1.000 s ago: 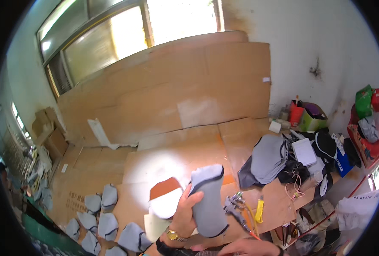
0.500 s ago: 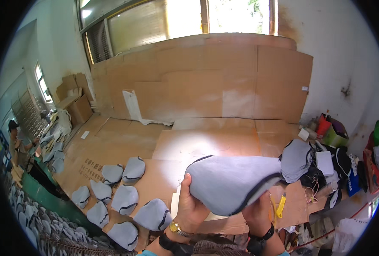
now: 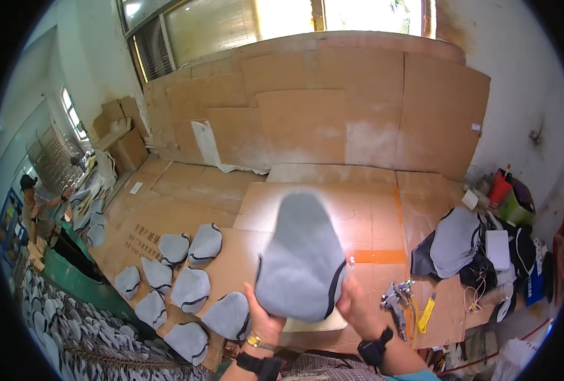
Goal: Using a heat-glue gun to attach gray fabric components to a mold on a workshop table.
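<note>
In front of me I hold up a grey, rounded, padded-looking fabric cover (image 3: 301, 260) with a black strip along its edges; its exact kind I cannot tell. Its narrower end points away from me. My left hand (image 3: 266, 320) grips the lower left edge, fingers partly hidden behind it. On the lower right side my right hand (image 3: 356, 306) holds it, most fingers out of sight. Several similar grey covers (image 3: 190, 290) lie spread on the cardboard to the left. A metal spray gun (image 3: 396, 301) rests right of my right hand, beside a yellow utility knife (image 3: 427, 313).
Cardboard sheets (image 3: 187, 190) cover the table, and a tall cardboard screen (image 3: 307, 127) stands behind. Stacked grey pieces (image 3: 455, 241), a white box (image 3: 498, 249) and a red container (image 3: 502, 190) crowd the right. Another person (image 3: 34, 209) stands far left, beyond many hanging grey pieces (image 3: 85, 324).
Both hands have turned the cover from lying sideways to narrow end away, moving it slightly left. The spray gun, hidden before, now shows. The whole view has shifted a little.
</note>
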The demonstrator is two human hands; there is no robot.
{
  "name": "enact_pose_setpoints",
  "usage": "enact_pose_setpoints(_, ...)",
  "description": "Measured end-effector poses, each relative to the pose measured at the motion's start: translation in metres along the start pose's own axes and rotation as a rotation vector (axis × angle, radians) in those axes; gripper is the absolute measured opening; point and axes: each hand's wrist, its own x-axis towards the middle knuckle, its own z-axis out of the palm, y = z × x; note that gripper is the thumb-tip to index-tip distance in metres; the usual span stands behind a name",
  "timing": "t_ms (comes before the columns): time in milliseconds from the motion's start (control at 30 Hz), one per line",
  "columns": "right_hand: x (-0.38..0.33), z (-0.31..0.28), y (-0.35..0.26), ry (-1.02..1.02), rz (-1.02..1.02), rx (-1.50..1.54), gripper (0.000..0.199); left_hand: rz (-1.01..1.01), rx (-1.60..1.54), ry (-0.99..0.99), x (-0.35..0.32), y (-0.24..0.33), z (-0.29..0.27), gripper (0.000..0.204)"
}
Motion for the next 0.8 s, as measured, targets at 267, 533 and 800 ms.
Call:
enact_pose_setpoints(267, 0.008, -0.069, 0.027, 0.191, 0.154, -0.131, 0.023, -0.038, 0.01, 0.166, 0.021, -0.025, -0.064, 0.058)
enact_pose_setpoints(533, 0.045, -0.094, 0.019, 0.45, 0.041, -0.191, 0.029, 0.154, 0.365, 0.392, 0.041, -0.057, -0.032, 0.042)
enact_pose_setpoints(800, 0.071, -0.091, 0.003, 0.472, -0.073, -0.575, 0.033, 0.265, 0.596, 0.427, 0.051, -0.06, -0.016, 0.053)
